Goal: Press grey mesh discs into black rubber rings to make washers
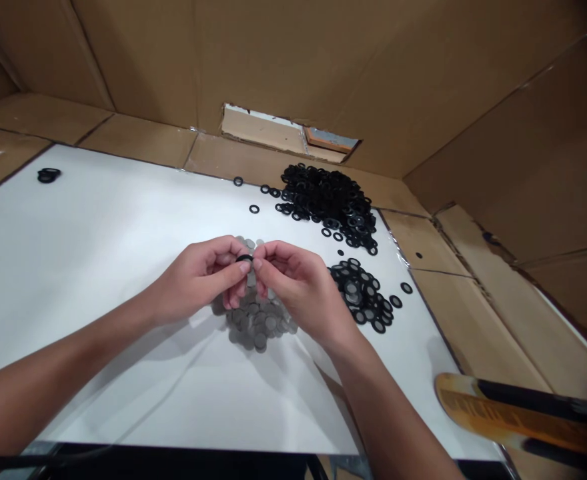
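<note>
My left hand (204,275) and my right hand (293,280) meet over the middle of a white sheet (98,240). Both pinch one small black ring (244,258) between their fingertips; the other fingers are curled in. Directly beneath the hands lies a heap of grey round discs (256,323). To the right of my right hand sits a small cluster of black rings with grey centres (366,297). A large pile of loose black rings (328,200) lies further back.
Cardboard walls enclose the sheet at the back and right. Two stray black rings (48,175) lie at the far left. A cut-out opening (288,133) shows in the back cardboard. A yellow and black object (513,413) lies at the lower right.
</note>
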Demonstrator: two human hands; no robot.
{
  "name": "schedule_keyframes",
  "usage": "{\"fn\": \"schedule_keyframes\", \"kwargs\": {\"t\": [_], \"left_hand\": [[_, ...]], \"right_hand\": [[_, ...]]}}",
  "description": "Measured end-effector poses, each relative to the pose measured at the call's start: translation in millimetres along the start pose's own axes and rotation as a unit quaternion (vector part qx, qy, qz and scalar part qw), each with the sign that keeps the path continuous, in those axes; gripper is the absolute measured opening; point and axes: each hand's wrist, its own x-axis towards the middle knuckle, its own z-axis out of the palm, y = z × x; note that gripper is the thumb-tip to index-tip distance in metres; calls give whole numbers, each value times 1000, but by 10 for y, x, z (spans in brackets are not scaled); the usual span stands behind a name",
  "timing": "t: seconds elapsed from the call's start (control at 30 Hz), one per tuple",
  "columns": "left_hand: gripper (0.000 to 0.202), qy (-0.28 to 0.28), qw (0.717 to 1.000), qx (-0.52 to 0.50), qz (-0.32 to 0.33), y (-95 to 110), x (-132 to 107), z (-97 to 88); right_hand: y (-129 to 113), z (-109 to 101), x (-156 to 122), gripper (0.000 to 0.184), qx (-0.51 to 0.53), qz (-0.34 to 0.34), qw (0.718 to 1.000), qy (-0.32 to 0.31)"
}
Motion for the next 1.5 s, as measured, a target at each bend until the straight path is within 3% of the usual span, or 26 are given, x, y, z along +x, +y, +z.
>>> {"fn": "schedule_keyframes", "kwargs": {"t": [0.17, 0.53, 1.0, 1.27, 1.5], "left_hand": [[17, -24, 1000, -2, -13, -3, 5, -42], [14, -23, 999, -29, 31, -3, 16, -29], [8, 35, 997, -36, 64, -22, 22, 33], [9, 42, 995, -53, 67, -32, 24, 77], [11, 32, 998, -34, 44, -18, 10, 22]], "right_hand": [[17, -50, -2, 12, -8, 6, 998, -54], [65, 31, -37, 8, -20, -48, 999, -7], [27, 56, 9, 11, 23, -63, 998, 11], [55, 64, -7, 11, 23, -71, 997, -12], [13, 93, 6, 9, 25, -67, 997, 12]]}}
